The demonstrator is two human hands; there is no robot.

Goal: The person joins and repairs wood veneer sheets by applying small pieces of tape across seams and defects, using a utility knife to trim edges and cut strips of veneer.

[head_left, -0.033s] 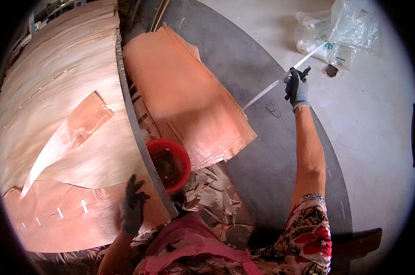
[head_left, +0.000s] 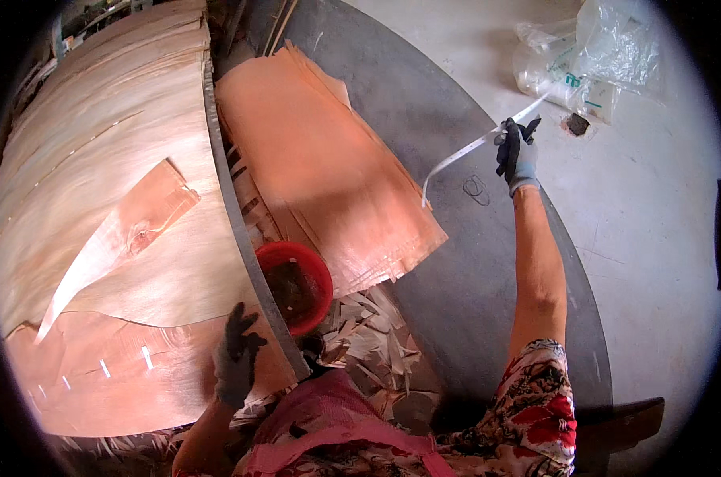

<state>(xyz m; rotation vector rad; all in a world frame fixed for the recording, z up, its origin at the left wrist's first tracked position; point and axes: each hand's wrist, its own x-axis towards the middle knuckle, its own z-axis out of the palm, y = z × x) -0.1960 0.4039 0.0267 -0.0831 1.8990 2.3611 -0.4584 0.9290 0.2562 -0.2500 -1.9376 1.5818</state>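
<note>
My right hand (head_left: 518, 155), in a black and grey work glove, is closed on a narrow white paper tape strip (head_left: 460, 156) and stretched out to the far right. One end of the strip curves down to the edge of an orange-brown veneer stack (head_left: 320, 171); the other points toward clear plastic. My left hand (head_left: 237, 358), in a similar glove, is at the near right part of a large veneer sheet (head_left: 122, 374), fingers apart and nothing in them. Short white tape pieces (head_left: 104, 368) cross that sheet. A loose pointed veneer piece (head_left: 130, 230) lies farther up.
Beside the bench edge stands a red bowl (head_left: 325, 274) with dark contents. Veneer scraps (head_left: 368, 338) litter the floor below. A dark grey board (head_left: 448, 262) lies under the stack. Clear plastic bags (head_left: 591, 67) rest on the pale floor near a dark hole (head_left: 577, 124).
The tape strip has gone from taut and straight to slack and curved near the veneer stack, and its far end reaches less far. My left hand has shifted slightly.
</note>
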